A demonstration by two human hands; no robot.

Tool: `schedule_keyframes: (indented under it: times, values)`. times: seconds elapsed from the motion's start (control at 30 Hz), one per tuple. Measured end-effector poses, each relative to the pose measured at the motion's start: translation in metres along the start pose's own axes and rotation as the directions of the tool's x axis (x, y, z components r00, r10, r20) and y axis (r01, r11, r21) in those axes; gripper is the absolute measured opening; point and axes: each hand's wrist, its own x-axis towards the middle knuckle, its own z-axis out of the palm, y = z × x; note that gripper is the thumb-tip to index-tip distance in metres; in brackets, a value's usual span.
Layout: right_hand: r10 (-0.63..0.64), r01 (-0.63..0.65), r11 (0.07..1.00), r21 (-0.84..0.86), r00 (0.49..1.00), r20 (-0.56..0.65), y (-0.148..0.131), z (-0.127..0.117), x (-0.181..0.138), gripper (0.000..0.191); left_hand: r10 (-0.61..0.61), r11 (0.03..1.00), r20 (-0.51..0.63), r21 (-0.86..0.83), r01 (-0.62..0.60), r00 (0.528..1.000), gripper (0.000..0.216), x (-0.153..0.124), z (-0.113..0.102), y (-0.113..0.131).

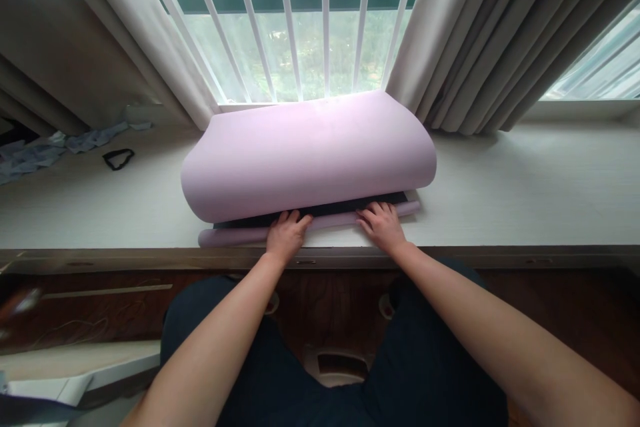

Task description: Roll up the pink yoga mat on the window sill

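Observation:
A lilac foam mat (305, 153) lies half rolled on the pale window ledge (525, 187), its big curl bulging toward the window. Its near edge forms a thin tight roll with a dark underside showing above it. My left hand (286, 235) presses on that thin roll left of centre, fingers curled over it. To the right, my right hand (383, 225) rests on the same roll, its fingers bent and tucked against the dark layer.
Beige curtains (480, 33) hang on both sides of a barred window (305, 20). A black loop (119, 158) and crumpled blue cloth (35, 153) lie at the ledge's left. Dark wood floor and my knees are below the ledge's front edge.

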Motion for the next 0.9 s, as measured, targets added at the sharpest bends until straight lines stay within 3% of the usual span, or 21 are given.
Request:
schedule_keyframes:
  times: [0.1, 0.5, 0.67, 0.9]
  values:
    - [-0.001, 0.001, 0.999, 0.035, 1.0, 0.0, 0.001, 0.001, -0.001, 0.044, 0.002, 1.0, -0.031, 0.016, -0.002, 1.0, 0.036, -0.001, 0.003, 0.0]
    - [0.038, -0.04, 0.995, 0.086, 0.999, 0.021, 0.007, 0.007, 0.012, 0.036, 0.098, 0.992, -0.118, -0.069, -0.107, 0.988, 0.029, 0.01, 0.004, -0.015]
    - [0.052, -0.056, 0.996, 0.063, 0.996, 0.069, 0.006, 0.004, 0.019, 0.037, 0.192, 0.976, -0.097, -0.083, -0.2, 0.977, 0.045, 0.013, 0.003, -0.022]
    - [0.061, -0.063, 0.997, 0.049, 0.997, 0.044, 0.007, 0.007, 0.023, 0.04, 0.145, 0.984, -0.066, -0.091, -0.15, 0.987, 0.037, 0.018, 0.0, -0.013]
